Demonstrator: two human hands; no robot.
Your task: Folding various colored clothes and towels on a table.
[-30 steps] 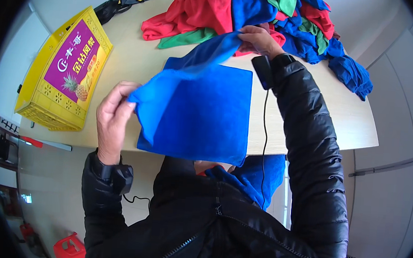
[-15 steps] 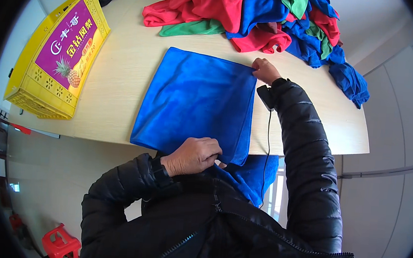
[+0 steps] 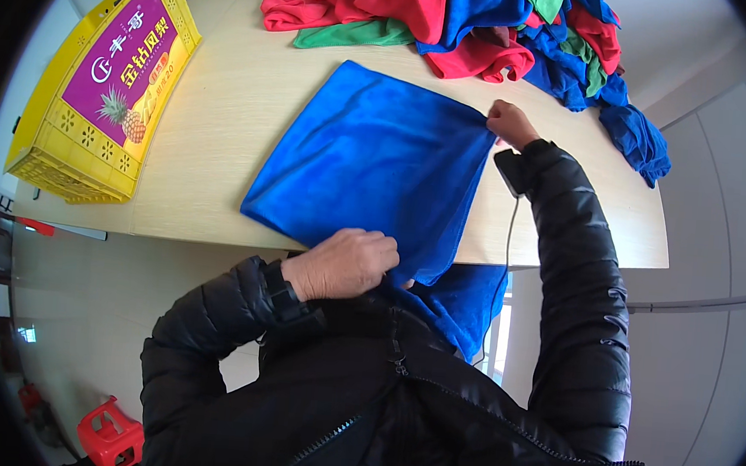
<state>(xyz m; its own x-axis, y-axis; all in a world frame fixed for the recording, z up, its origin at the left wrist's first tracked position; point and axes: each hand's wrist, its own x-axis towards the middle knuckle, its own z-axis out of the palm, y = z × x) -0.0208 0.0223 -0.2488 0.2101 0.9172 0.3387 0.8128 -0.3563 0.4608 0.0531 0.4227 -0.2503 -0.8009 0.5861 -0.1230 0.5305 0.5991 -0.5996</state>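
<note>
A blue cloth (image 3: 370, 158) lies doubled over on the table, its near edge reaching the table's front edge. My right hand (image 3: 510, 125) pinches its far right corner and pulls the top edge taut. At the near edge my left hand (image 3: 344, 264) is closed on the cloth, with the fingertips partly hidden in the fold. Below the table edge, against my jacket, hangs more blue cloth (image 3: 464, 306); whether it is the same piece I cannot tell. A small black device with a cable (image 3: 511, 172) is strapped at my right wrist.
A heap of red, blue and green cloths (image 3: 460, 21) covers the far side of the pale wooden table (image 3: 193, 175). On the left stands a yellow plastic crate (image 3: 93, 115) with a purple panel. A red stool (image 3: 112, 436) is on the floor at lower left.
My right hand has drawn the cloth's far corner to the right and slightly away. The cloth has turned and creased diagonally, while my left hand keeps hold of the near edge.
</note>
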